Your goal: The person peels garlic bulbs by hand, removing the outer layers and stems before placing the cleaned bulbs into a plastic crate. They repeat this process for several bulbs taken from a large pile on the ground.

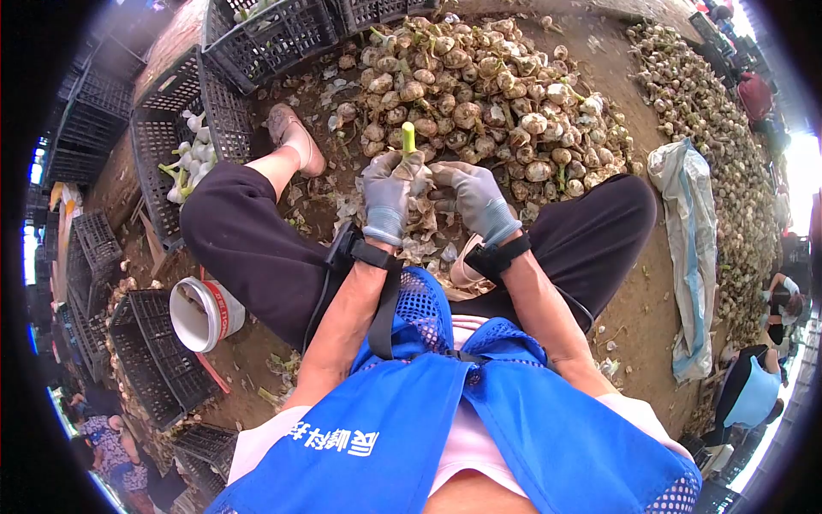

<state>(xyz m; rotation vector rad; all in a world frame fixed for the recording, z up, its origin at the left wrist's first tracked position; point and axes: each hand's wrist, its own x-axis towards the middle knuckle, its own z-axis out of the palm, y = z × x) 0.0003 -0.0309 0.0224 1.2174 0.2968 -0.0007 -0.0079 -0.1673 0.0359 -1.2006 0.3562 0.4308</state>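
Observation:
Between my legs, my gloved left hand [387, 193] is closed round a garlic bulb whose cut green stem [408, 137] points up. My gloved right hand [476, 199] is beside it, its thumb and fingers curled together near the bulb's right side; whether anything is between them is too small to tell. Just beyond both hands lies a large pile of dirty garlic bulbs [479, 98]. Loose papery skins are scattered on the ground under my hands.
At the left, a black crate [169, 128] holds cleaned white garlic [199, 158]. Nearer are a white bucket [205, 313] and another black crate [158, 355]. A white sack [687, 248] lies right, beside a long garlic heap [741, 197]. Other people sit at the far right and lower left.

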